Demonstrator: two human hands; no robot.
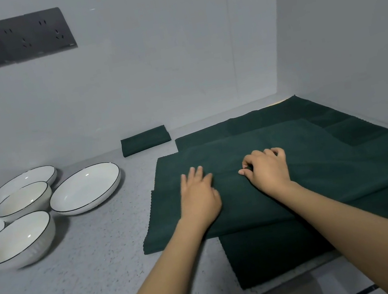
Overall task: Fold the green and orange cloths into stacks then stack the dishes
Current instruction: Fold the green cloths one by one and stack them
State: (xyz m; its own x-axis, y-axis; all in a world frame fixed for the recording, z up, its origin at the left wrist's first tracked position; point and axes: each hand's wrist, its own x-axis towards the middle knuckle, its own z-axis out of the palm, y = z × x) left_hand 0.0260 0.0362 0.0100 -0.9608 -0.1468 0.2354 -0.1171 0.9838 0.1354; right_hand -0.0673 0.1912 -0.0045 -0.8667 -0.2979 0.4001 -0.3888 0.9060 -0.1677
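The spread cloths (284,182) lie overlapping on the tabletop (82,283), filling my right half out to the side wall at three o'clock. My left hand (200,195) rests on the topmost one, my right hand (267,170) just beside it toward three o'clock — both near the middle of the pile. At twelve o'clock, behind the pile and against the back wall, sits a folded cloth (145,140), apart from the rest. The dishes (42,204) cluster at nine to ten o'clock, well apart from the cloths, some touching each other. A socket panel (13,38) hangs on the back wall above them.
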